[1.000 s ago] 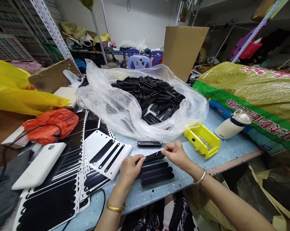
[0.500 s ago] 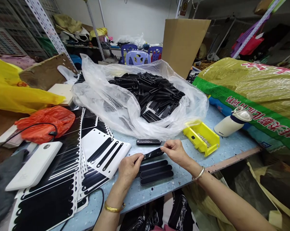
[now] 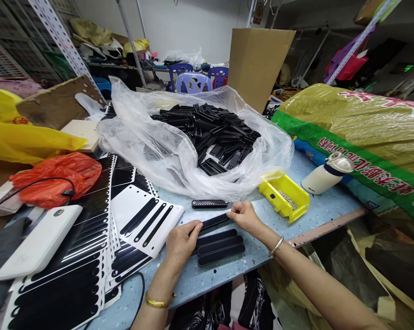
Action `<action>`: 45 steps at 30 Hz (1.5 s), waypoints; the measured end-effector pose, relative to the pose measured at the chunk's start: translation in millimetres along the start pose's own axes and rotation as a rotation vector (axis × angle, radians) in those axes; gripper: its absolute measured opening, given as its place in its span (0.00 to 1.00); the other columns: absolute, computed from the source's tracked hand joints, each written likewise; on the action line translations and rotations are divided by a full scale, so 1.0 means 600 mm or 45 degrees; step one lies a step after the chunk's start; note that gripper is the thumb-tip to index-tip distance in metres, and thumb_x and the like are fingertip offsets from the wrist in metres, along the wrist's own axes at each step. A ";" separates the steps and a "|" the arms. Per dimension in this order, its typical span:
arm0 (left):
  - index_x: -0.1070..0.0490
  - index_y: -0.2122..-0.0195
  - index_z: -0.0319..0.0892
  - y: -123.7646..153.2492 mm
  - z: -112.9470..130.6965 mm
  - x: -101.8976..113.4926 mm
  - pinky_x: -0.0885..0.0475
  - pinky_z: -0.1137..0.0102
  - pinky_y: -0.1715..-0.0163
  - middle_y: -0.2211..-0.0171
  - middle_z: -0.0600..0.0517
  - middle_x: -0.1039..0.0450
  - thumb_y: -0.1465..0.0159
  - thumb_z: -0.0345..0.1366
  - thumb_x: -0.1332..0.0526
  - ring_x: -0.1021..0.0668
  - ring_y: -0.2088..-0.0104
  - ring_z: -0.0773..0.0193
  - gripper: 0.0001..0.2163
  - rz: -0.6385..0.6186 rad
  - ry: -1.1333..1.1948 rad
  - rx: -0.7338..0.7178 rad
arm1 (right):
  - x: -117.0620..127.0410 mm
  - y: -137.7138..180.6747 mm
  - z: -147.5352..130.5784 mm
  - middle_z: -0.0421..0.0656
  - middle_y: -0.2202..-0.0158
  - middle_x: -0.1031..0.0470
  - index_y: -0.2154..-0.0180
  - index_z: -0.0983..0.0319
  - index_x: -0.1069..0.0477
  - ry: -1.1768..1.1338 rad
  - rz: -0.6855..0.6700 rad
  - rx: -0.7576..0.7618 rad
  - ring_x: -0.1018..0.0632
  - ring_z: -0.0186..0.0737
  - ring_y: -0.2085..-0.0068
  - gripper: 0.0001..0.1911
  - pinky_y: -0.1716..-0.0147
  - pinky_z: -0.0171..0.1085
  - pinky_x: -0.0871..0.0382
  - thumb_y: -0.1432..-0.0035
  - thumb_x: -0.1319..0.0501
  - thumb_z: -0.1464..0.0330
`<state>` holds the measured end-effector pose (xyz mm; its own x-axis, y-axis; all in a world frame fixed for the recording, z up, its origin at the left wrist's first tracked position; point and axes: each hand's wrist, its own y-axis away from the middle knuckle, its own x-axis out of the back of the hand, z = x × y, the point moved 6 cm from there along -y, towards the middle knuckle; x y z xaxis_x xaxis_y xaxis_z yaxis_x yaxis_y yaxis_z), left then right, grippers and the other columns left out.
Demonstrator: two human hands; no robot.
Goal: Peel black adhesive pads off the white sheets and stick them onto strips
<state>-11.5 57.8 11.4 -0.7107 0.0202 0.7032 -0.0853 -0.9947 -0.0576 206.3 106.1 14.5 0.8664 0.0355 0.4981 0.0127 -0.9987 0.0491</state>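
A thin, long black strip [image 3: 214, 222] with rounded ends, shaped like the stickers on the white sheet, is stretched between my two hands. My left hand [image 3: 182, 240] pinches its left end between thumb and fingers, and my right hand [image 3: 245, 219] pinches the right end. Just below lie several flat black pieces [image 3: 221, 255] side by side on the blue speckled table [image 3: 258, 261]. Behind the strip, close to the plastic bag, rests a black perforated piece [image 3: 209, 204]. The white sheet [image 3: 163, 229] with black strip stickers is left of my left hand.
A clear plastic bag [image 3: 138, 151] heaped with black pieces [image 3: 210, 128] spreads across the back. To the right stand a yellow bin [image 3: 285, 190] of small metal parts and a white bottle [image 3: 318, 178]. Black sticker sheets [image 3: 58, 293] and a white power bank [image 3: 38, 243] lie left.
The strip between my hands has turned from a glossy, slightly bent look to straighter and matte. My hands stay pinched on its ends. The whole view has shifted slightly.
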 end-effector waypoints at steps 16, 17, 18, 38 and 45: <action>0.19 0.64 0.48 0.000 0.001 0.001 0.29 0.70 0.63 0.68 0.51 0.18 0.35 0.42 0.45 0.19 0.65 0.59 0.14 -0.005 0.033 -0.009 | -0.002 -0.003 -0.004 0.35 0.87 0.41 0.88 0.60 0.42 0.125 0.016 0.010 0.40 0.31 0.81 0.13 0.80 0.33 0.50 0.59 0.40 0.70; 0.19 0.65 0.47 0.000 0.001 0.001 0.29 0.70 0.63 0.68 0.51 0.18 0.35 0.41 0.45 0.19 0.65 0.59 0.14 -0.007 0.029 -0.009 | -0.001 -0.002 -0.005 0.35 0.87 0.42 0.88 0.60 0.42 0.131 0.016 0.016 0.40 0.31 0.81 0.14 0.79 0.33 0.50 0.59 0.40 0.70; 0.19 0.65 0.47 0.000 0.001 0.001 0.29 0.70 0.63 0.68 0.51 0.18 0.35 0.41 0.45 0.19 0.65 0.59 0.14 -0.010 0.026 -0.011 | 0.000 -0.001 -0.007 0.35 0.87 0.42 0.88 0.60 0.42 0.136 0.020 0.022 0.40 0.31 0.81 0.14 0.79 0.33 0.50 0.59 0.40 0.70; 0.19 0.67 0.47 0.000 0.006 0.003 0.28 0.70 0.64 0.69 0.51 0.18 0.35 0.40 0.44 0.19 0.67 0.59 0.13 -0.020 0.000 -0.025 | 0.002 0.002 -0.003 0.35 0.86 0.42 0.86 0.60 0.41 0.217 0.005 0.100 0.39 0.31 0.80 0.15 0.78 0.33 0.49 0.53 0.40 0.69; 0.19 0.66 0.46 -0.002 0.009 0.002 0.29 0.70 0.64 0.70 0.51 0.18 0.34 0.39 0.44 0.19 0.67 0.59 0.13 -0.043 -0.016 -0.060 | 0.005 0.005 -0.028 0.36 0.85 0.40 0.85 0.61 0.41 0.591 0.013 0.274 0.40 0.32 0.79 0.16 0.76 0.34 0.52 0.51 0.38 0.71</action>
<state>-8.3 58.3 16.1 -0.6980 0.0523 0.7142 -0.1422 -0.9876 -0.0667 200.4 103.6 30.8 0.5549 -0.0107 0.8318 0.1500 -0.9823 -0.1127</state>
